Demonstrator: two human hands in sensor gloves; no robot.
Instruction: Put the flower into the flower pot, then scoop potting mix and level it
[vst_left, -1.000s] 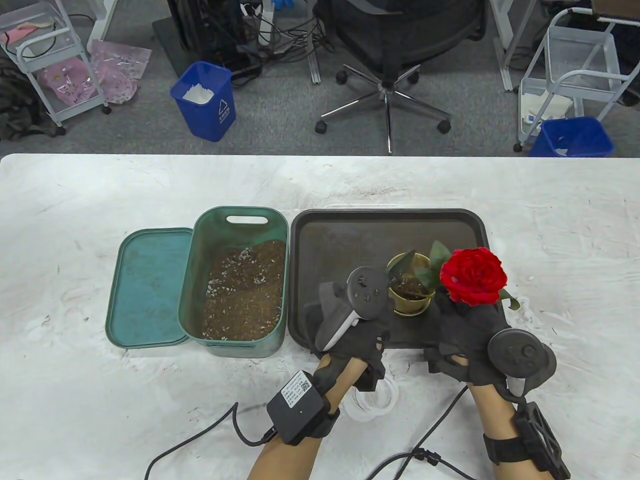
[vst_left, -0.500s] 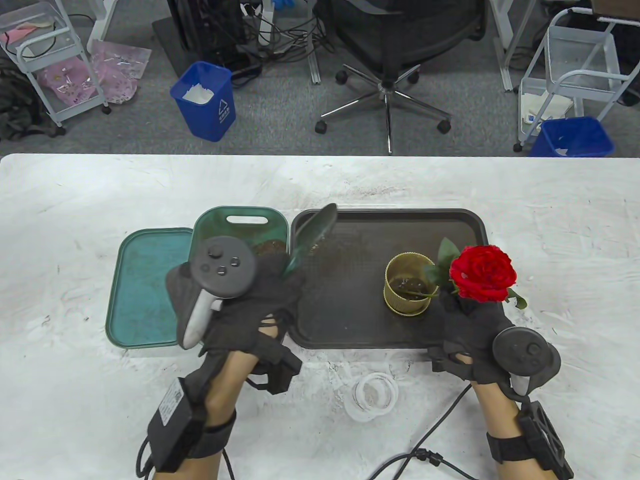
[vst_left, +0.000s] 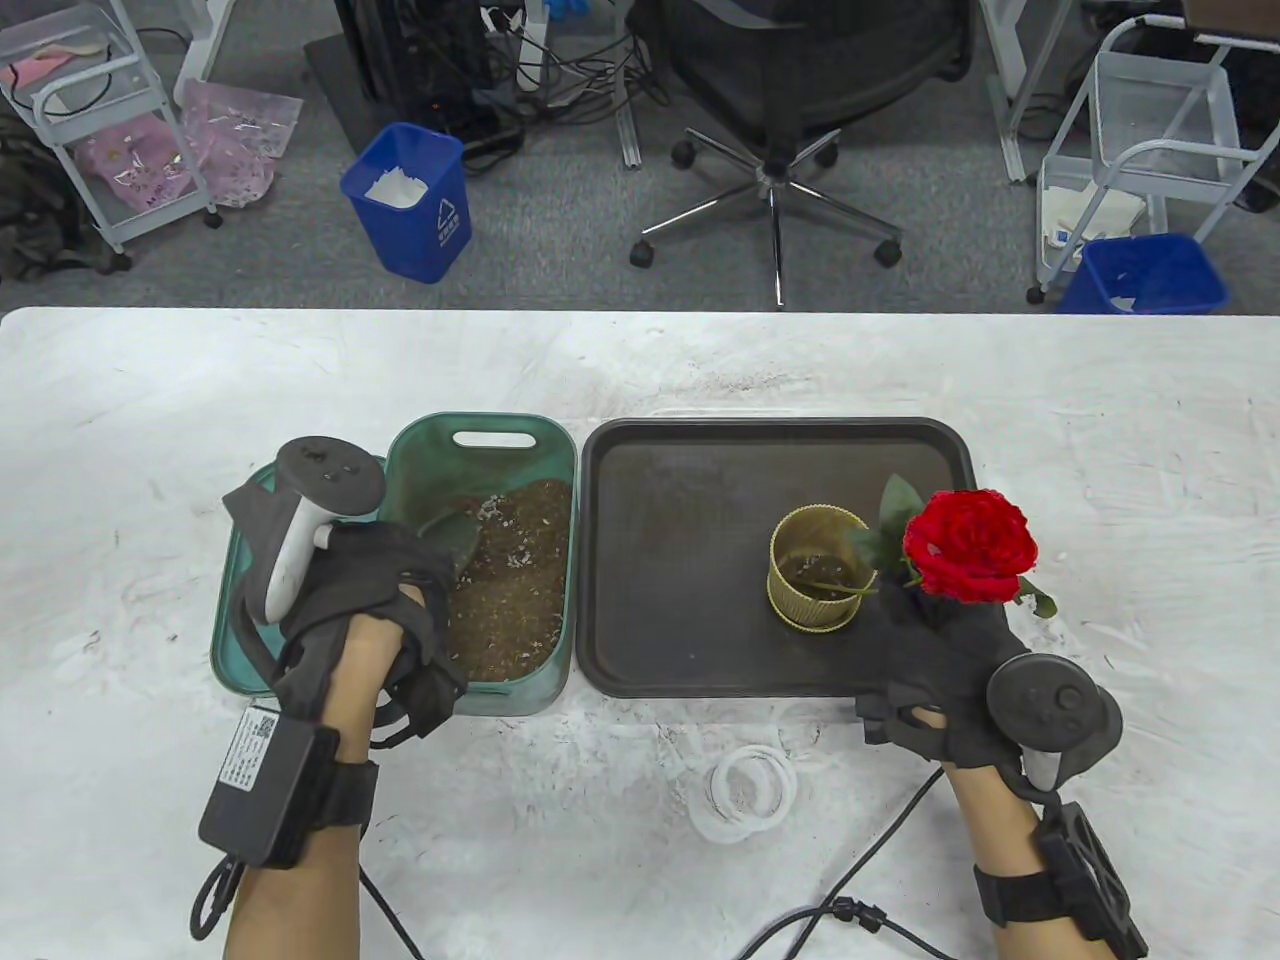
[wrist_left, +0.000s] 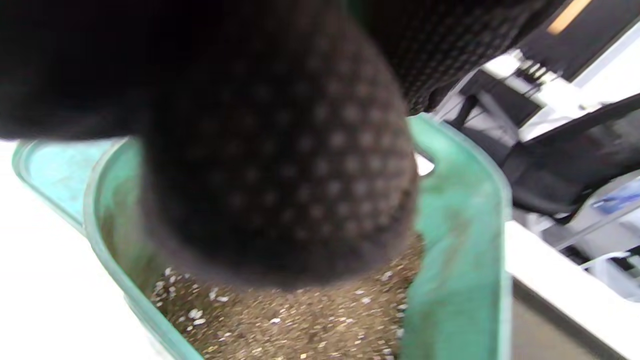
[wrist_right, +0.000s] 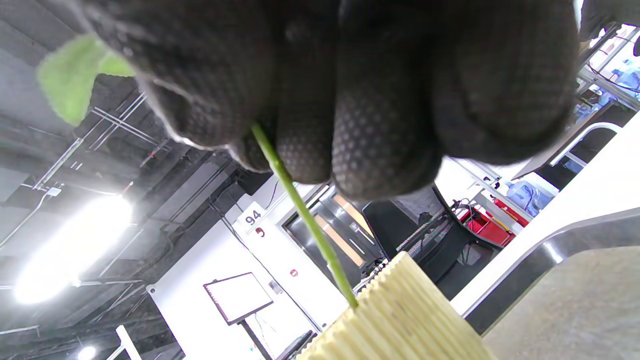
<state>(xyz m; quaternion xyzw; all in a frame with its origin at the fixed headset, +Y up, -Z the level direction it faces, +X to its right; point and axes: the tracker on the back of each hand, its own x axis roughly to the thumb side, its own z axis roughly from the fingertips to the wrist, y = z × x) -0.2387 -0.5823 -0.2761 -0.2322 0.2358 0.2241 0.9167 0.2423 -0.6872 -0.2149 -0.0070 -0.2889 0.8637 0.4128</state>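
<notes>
Fingers of the right hand (vst_left: 935, 650) pinch the red rose's green stem (wrist_right: 300, 205), its end inside the ribbed gold flower pot (vst_left: 815, 580) on the dark tray (vst_left: 680, 600), while the left hand (vst_left: 365, 600) grips a green scoop (vst_left: 450, 535) in the potting-mix tub (vst_left: 540, 440); a distant sign reads "94" (wrist_right: 253, 217).

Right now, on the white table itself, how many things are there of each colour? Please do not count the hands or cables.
Green: 3 (soil bin, bin lid, trowel blade)
Black: 1 (tray)
Gold: 1 (flower pot)
Red: 1 (rose)
White: 1 (ring coil)
Total: 7
</notes>
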